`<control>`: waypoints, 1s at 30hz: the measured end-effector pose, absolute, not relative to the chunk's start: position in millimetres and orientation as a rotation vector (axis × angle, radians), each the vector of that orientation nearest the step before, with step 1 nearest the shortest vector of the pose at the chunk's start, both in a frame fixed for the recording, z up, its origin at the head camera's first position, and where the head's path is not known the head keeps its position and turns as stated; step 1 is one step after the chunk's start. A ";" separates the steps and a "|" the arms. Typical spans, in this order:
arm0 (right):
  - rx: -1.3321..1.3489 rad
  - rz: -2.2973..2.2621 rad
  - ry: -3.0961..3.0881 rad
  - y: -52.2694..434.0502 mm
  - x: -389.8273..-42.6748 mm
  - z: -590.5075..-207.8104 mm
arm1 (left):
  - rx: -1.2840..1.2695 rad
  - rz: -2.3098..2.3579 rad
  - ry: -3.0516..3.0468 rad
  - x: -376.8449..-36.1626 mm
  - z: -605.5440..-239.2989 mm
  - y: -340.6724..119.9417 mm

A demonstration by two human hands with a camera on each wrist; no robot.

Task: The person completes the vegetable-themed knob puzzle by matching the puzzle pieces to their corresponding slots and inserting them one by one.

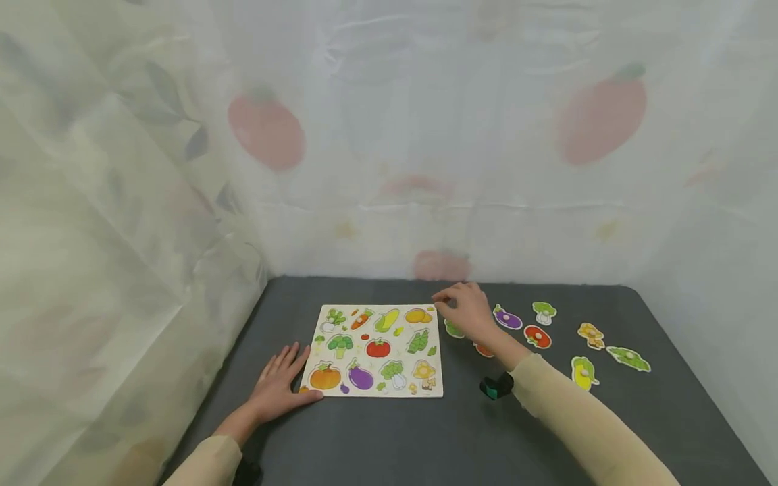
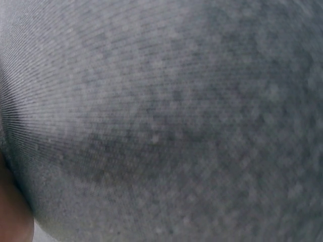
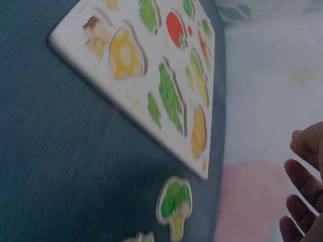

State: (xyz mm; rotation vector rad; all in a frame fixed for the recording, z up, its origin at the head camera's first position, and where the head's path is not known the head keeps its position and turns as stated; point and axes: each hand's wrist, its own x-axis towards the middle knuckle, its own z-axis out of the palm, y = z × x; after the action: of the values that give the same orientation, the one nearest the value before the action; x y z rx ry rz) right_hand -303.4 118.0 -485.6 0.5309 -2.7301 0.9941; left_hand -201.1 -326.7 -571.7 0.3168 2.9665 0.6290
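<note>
**Hands at the vegetable puzzle**

A white puzzle board point(image 1: 378, 351) printed with vegetables lies low and centre in the head view, on a dark grey table point(image 1: 395, 439). The left hand point(image 1: 277, 386) rests flat on the table at the board's lower left corner, fingers straight and slightly spread, the thumb touching the board's edge. The right hand point(image 1: 467, 312) hovers just off the board's upper right corner with its fingers loosely curled; whether it pinches anything cannot be told from the head view, and the right wrist view shows only bent fingertips point(image 3: 303, 174) at the right edge with nothing between them.

Loose pieces lie to the right of the board: a green piece point(image 1: 452, 329) partly under the right hand, an aubergine piece point(image 1: 507, 318), a tomato piece point(image 1: 537, 336), a broccoli piece point(image 1: 543, 312), a yellow corn piece point(image 1: 583, 373) and a green pea-pod piece point(image 1: 629, 358) farthest right. The left wrist view shows only blurred grey table cloth.
</note>
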 end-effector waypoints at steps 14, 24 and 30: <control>0.520 1.008 -2.669 202.5 -274.4 -479.3 | 0.312 0.613 2.937 -204.7 -573.3 -328.9; 0.424 0.957 -2.683 264.5 -254.4 -458.3 | 0.296 0.608 2.927 -204.9 -572.6 -330.4; 0.306 0.890 -2.722 289.7 -240.9 -458.3 | 0.304 0.596 2.941 -206.5 -573.0 -330.1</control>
State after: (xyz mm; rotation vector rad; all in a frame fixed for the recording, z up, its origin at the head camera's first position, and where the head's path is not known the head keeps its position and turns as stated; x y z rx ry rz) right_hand -240.9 289.7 -458.3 0.3063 -2.7224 0.8903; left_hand -206.5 -330.1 -573.0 0.3044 2.9411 0.5956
